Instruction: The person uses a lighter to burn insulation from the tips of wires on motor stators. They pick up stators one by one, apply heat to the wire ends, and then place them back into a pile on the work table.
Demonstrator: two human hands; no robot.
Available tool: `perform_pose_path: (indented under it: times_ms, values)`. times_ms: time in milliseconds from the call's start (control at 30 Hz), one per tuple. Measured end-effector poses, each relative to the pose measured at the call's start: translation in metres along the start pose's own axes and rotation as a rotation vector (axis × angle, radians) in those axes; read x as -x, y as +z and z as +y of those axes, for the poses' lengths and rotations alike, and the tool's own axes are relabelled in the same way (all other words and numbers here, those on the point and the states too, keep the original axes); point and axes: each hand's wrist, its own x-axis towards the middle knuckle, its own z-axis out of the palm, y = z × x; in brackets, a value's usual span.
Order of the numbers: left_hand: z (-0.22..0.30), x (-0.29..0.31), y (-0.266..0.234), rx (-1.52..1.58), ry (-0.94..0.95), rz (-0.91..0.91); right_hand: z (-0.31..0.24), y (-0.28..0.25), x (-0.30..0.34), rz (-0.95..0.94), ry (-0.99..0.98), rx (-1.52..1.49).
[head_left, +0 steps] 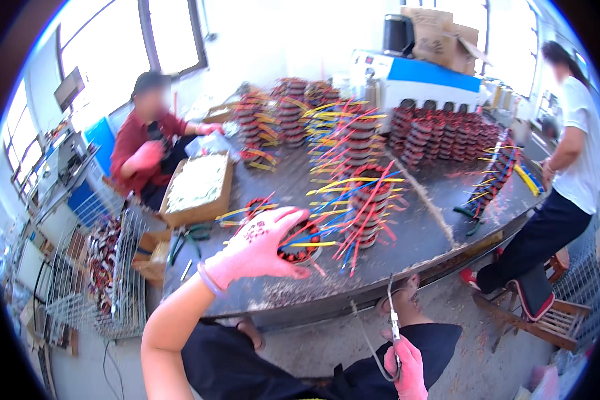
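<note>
Head view, looking down at a dark worktable (pixel 273 188). Directions are from the middle of the scene. At 6 o'clock, just below centre, a wound metal ring (pixel 297 256) with red coils and blue and yellow leads sits near the table's front edge. The left hand (pixel 263 245), in a pink glove, reaches in from 7 o'clock, thumb and fingers spread wide around the ring's left side; I cannot tell whether they press on it. At 5 o'clock, low over the lap, the right hand (pixel 409 365), also gloved, is closed around a slim metal tool (pixel 395 321) with a thin bent tip pointing to 12 o'clock, apart from the ring.

Another small ring (pixel 254 205) lies at 9 o'clock, near the left hand. A tall stack of rings (pixel 371 212) bristling with coloured wires stands between 3 and 4 o'clock. A box of white pieces (pixel 197 181) is at 9 o'clock, farther out.

The step in hand looks like positioning or steadying the ring; working on it would call for a firm left hold and the tool raised toward 11 o'clock, clear of the leads.
</note>
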Motion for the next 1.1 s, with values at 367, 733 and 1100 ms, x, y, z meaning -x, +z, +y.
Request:
perform_pose_path:
  times_ms: [367,733,1100]
  values:
    - [-0.097,0.143,0.104,-0.086,-0.281,-0.042,0.030,0.073,-0.020,-0.227,0.238,0.169]
    - [-0.085,0.131,0.122,-0.068,-0.456,-0.003,0.038,0.088,-0.031,-0.261,0.351,0.275]
    - [-0.102,0.148,0.099,0.016,-0.421,-0.069,0.047,0.092,-0.030,-0.340,0.475,0.229]
